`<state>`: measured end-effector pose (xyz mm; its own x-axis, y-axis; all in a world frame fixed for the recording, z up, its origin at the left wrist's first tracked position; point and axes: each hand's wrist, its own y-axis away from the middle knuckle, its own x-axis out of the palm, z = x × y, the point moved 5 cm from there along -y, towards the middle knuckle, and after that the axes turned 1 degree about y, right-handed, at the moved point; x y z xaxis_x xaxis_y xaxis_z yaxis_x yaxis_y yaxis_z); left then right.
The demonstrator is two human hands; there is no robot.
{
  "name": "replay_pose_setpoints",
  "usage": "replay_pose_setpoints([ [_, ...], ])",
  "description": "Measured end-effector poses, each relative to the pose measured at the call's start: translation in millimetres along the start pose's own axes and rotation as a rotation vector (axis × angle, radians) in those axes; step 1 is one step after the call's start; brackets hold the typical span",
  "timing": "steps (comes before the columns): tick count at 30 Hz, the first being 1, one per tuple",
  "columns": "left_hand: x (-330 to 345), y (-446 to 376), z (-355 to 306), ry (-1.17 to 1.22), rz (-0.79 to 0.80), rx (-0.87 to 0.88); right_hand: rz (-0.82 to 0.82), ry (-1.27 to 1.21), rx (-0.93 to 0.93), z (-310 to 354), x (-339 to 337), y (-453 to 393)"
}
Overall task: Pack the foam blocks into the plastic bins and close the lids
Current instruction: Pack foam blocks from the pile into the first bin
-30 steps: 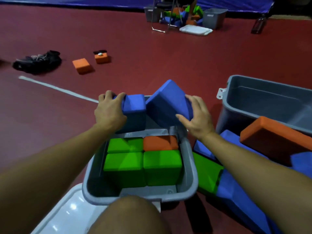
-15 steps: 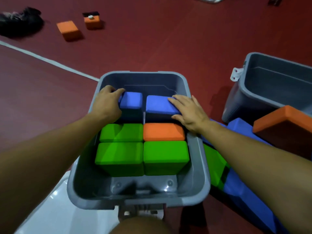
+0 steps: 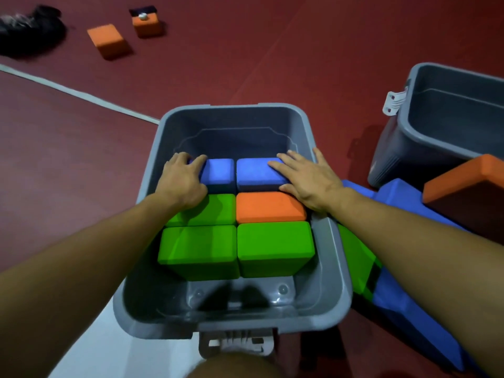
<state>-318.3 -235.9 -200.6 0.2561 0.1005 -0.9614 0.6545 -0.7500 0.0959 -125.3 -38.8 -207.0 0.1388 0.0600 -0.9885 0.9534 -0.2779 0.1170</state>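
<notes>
A grey plastic bin point(image 3: 336, 241) stands open on the red floor in front of me. Inside, in three rows of two, lie two blue foam blocks point(image 3: 220, 173) point(image 3: 255, 174) at the far end, a green block point(image 3: 211, 210) and an orange block point(image 3: 268, 207) in the middle, and two green blocks point(image 3: 197, 249) point(image 3: 274, 246) nearest me. My left hand point(image 3: 182, 180) curls over the left blue block's outer corner. My right hand point(image 3: 308, 178) lies flat on the right blue block, its thumb over the bin's rim.
A second grey bin point(image 3: 409, 137) stands open at the right, with loose orange point(image 3: 463, 184), blue point(image 3: 403, 203) and green point(image 3: 357, 263) blocks beside it. A white lid point(image 3: 90, 350) lies at the lower left. Two orange blocks point(image 3: 107, 40) point(image 3: 147, 23) and a black bag point(image 3: 30, 31) lie far left.
Both blue blocks went from above the bin's far rim down into its far row. My hands have stayed on them, and my view has tipped downward over the bin.
</notes>
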Motion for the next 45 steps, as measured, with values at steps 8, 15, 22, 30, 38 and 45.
replay_pose_setpoints([
  [8, 29, 1, 2, -0.119, 0.09, -0.051, 0.09, 0.071, 0.02, 2, 1, 0],
  [15, 39, 13, -21, -0.097, 0.003, 0.029, 0.122, 0.131, -0.006, 4, -3, 3],
  [22, 53, 20, -34, -0.077, -0.106, -0.003, 0.211, 0.096, 0.043, 8, 2, -6],
  [30, 50, 21, -36, -0.109, -0.111, -0.018, 0.126, 0.106, 0.017, 8, -2, -1],
  [38, 32, 14, -65, -0.054, 0.063, -0.062, -0.006, -0.181, -0.03, 2, -9, 41],
  [45, -3, 21, -172, -0.056, 0.233, 0.158, -0.071, -0.218, -0.057, -36, -39, 119],
])
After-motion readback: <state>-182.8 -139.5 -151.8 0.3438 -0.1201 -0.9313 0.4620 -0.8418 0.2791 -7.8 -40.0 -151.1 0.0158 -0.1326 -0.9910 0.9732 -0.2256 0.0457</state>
